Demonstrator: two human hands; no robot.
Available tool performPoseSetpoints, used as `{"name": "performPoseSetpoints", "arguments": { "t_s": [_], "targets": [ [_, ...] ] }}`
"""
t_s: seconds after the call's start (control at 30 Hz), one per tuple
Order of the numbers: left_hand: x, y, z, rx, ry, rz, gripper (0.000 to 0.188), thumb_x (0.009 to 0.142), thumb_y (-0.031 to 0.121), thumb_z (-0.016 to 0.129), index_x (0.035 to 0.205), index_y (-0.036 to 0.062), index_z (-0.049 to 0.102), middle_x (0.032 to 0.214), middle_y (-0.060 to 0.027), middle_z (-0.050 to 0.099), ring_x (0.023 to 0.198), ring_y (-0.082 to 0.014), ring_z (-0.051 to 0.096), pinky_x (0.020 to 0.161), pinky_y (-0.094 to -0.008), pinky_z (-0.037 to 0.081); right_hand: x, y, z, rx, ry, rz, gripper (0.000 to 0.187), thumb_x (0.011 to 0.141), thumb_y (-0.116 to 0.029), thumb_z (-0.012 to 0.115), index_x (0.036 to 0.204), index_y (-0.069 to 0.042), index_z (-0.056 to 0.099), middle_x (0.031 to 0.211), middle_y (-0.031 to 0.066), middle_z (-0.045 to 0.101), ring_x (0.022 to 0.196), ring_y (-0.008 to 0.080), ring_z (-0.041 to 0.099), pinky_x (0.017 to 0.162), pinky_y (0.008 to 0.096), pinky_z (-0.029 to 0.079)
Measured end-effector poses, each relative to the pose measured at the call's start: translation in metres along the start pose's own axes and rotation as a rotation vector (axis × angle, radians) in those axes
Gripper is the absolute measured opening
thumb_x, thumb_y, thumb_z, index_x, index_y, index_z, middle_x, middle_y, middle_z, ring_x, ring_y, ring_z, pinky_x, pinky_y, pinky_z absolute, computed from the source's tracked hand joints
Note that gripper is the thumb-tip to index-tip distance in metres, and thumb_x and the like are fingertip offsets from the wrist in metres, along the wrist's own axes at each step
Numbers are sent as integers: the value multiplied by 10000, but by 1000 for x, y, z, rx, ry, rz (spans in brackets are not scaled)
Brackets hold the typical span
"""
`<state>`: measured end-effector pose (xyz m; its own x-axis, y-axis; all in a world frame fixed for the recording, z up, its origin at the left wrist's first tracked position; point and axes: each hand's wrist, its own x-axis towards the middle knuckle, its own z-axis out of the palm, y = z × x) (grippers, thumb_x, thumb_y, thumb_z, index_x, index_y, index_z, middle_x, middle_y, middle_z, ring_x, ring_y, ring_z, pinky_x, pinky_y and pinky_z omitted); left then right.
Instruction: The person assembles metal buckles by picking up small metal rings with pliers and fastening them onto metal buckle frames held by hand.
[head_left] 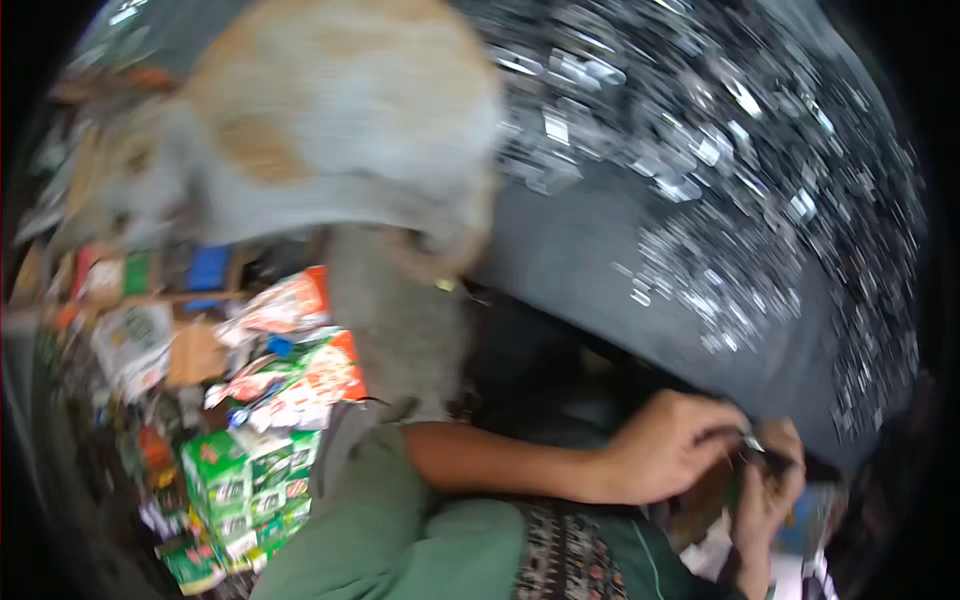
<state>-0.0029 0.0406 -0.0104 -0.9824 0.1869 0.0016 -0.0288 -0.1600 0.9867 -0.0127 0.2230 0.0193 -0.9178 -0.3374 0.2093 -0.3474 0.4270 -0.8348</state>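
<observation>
Sleeve (365, 500), pale bulk (350, 110) (blurred), packets (220, 475), glinting pieces (725, 270)

Motion blur smears the small dark piece (768, 459) in the right hand (770, 490), partly covered by fingers and too indistinct to name, and the left hand's (670, 445) fingertips blur so much beside it that their grip cannot be told. The shiny fragments (690, 125) streak into one another, too small to tell singly, and their spread runs off the upper edge, as does a big pale shape with tan patches (340, 110). Print on the green boxes (218, 480) is unreadable, while the lower edge cuts off the green clothing (400, 550).
</observation>
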Motion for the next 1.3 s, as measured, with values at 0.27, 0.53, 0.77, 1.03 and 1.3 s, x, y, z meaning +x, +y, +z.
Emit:
{"name": "performPoseSetpoints", "arguments": {
  "t_s": [0.27,0.53,0.77,1.03,1.3],
  "targets": [
    [5,6,-15,-190,-76,-224,179,940,65,599,1082,-39,635,799,-37,643,710,-60,568,638,-225,475,17,-9,-10,-30,124,-87,190,767,98,595,937,22,559,780,129,559,661,210,531,578,323,427],
    [-3,12,-15,-37,-171,-94,207,973,106,548,1086,-43,636,782,-29,617,664,-64,545,597,-224,448,24,-3,8,161,-43,118,90,823,27,650,865,4,575,753,69,546,647,156,506,592,271,409],
    [-4,22,-26,-320,-77,-329,186,968,90,566,1075,-37,650,886,-30,653,706,-56,557,633,-208,464,24,-4,11,302,5,201,84,881,-4,617,874,-9,534,775,32,528,677,80,458,599,245,391],
    [-5,9,-30,463,56,206,187,805,-20,672,989,-19,640,746,-139,610,564,-240,599,514,-326,474,25,-6,25,393,-112,404,141,909,-107,636,863,-16,539,708,-10,486,613,105,438,556,266,370],
    [5,17,-52,154,-304,-273,171,817,-9,669,984,-32,645,739,-143,623,574,-259,604,531,-326,464,22,-17,21,251,-244,540,156,967,-186,582,909,-46,547,690,-44,467,656,38,411,568,238,363]
  ]
}}
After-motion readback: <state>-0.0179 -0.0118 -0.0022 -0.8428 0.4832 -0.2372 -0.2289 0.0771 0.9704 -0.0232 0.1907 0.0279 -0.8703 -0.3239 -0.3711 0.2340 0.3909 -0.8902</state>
